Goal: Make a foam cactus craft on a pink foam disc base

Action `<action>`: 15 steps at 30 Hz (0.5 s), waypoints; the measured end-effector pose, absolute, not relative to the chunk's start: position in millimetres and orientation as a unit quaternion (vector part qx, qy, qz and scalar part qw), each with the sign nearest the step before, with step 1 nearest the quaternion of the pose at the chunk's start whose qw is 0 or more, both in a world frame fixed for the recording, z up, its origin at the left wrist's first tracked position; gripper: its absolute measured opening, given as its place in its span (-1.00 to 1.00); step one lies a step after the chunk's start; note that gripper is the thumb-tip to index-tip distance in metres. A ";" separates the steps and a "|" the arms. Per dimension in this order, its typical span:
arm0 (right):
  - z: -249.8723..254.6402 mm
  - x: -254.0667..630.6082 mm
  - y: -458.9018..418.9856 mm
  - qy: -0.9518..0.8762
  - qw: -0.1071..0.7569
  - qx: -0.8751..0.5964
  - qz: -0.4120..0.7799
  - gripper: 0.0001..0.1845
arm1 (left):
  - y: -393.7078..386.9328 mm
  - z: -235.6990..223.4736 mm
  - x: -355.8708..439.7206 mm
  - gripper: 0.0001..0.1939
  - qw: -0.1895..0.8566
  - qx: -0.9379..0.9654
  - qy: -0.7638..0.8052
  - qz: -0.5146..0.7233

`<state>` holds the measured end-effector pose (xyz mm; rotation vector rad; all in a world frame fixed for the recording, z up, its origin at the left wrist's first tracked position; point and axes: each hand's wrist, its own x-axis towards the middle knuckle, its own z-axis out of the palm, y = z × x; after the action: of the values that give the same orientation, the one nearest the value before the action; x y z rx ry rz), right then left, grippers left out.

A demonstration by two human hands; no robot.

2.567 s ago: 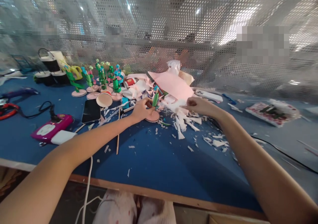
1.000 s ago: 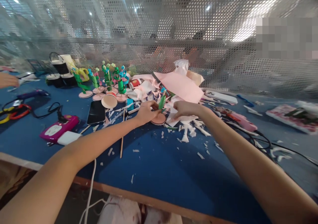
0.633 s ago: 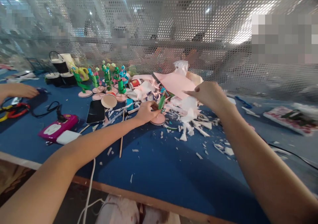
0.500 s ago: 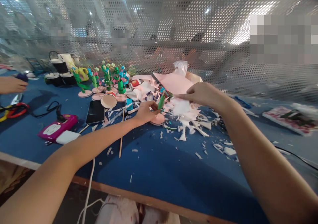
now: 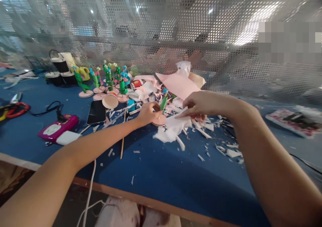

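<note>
My left hand (image 5: 149, 114) is closed on a small paper plant (image 5: 163, 103), its fingers low on the green stem. The plant stands upright on a round pink base (image 5: 159, 121). To the right, my right hand (image 5: 197, 106) pinches a crumpled white sheet (image 5: 169, 130), perhaps tissue or thin paper. That sheet spreads toward the left and lies against the pink base. Some of the right fingers are hidden beneath the hand.
Several finished paper plants (image 5: 109, 81) stand at the back left. A phone (image 5: 97, 112), a magenta device (image 5: 59, 129) and red-handled scissors (image 5: 17, 110) lie on the left. Pink paper (image 5: 179, 85) and white scraps (image 5: 232, 153) cover the middle and right. A wooden stick (image 5: 122, 139) lies in front.
My right hand has come nearer and drawn the white sheet left and forward against the pink base. My left hand stays put. Another person's hand has left the view at the left.
</note>
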<state>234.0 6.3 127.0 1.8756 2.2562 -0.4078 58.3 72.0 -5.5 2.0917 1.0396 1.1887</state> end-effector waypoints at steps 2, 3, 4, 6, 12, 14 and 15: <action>128.1 240.5 9.3 0.723 0.102 0.683 -0.017 -0.63 | 70.9 -4.8 58.4 -0.90 0.263 0.769 0.383 0.438; 128.8 244.7 11.5 0.707 0.103 0.699 0.036 -0.65 | 70.1 -4.2 58.5 -0.89 0.262 0.768 0.384 0.440; 129.6 249.0 14.1 0.700 0.097 0.704 0.069 -0.68 | 69.4 -3.6 58.7 -0.89 0.260 0.768 0.385 0.441; 131.0 257.6 19.4 0.721 0.068 0.687 0.061 -0.69 | 68.1 -2.3 58.8 -0.88 0.253 0.769 0.386 0.442; 120.8 275.8 34.3 0.740 -0.075 0.666 -0.049 -0.74 | 67.2 -0.6 58.0 -0.89 0.244 0.773 0.389 0.437; 113.0 278.5 37.6 0.702 -0.141 0.687 -0.123 -0.75 | 67.3 -0.6 57.9 -0.87 0.241 0.771 0.394 0.439; 109.4 279.4 38.8 0.684 -0.174 0.688 -0.168 -0.77 | 67.2 -0.5 57.9 -0.86 0.241 0.769 0.396 0.441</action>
<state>279.4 38.8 109.4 2.4389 2.4255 -0.5965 57.9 67.2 -0.5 2.1018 1.0823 1.2057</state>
